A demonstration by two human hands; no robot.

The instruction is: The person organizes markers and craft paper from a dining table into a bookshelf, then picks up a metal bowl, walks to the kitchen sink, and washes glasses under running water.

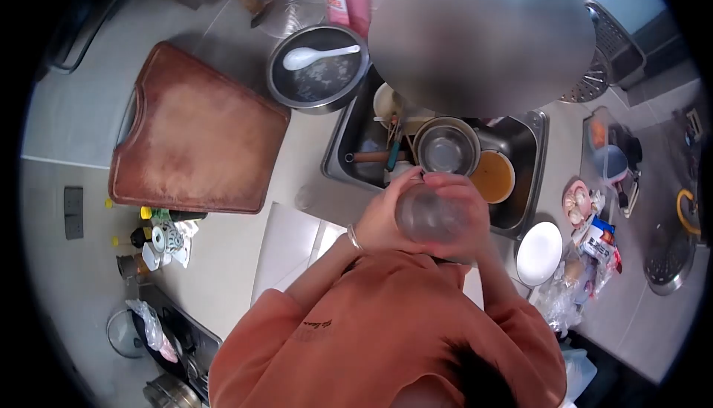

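Note:
A clear, rounded container is held between both hands in front of the sink. My left hand, with a bracelet at the wrist, wraps round its left side. On its right side are the curled fingers of my right hand. Just beyond the hands, the sink holds a metal bowl, a bowl of orange-brown liquid and several utensils. What the clear container holds, if anything, is too blurred to tell.
A brown cutting board leans at the left. Behind it stand a metal basin with a white spoon and a pink bottle. At the right are a white bowl, garlic on a pink dish and plastic packages.

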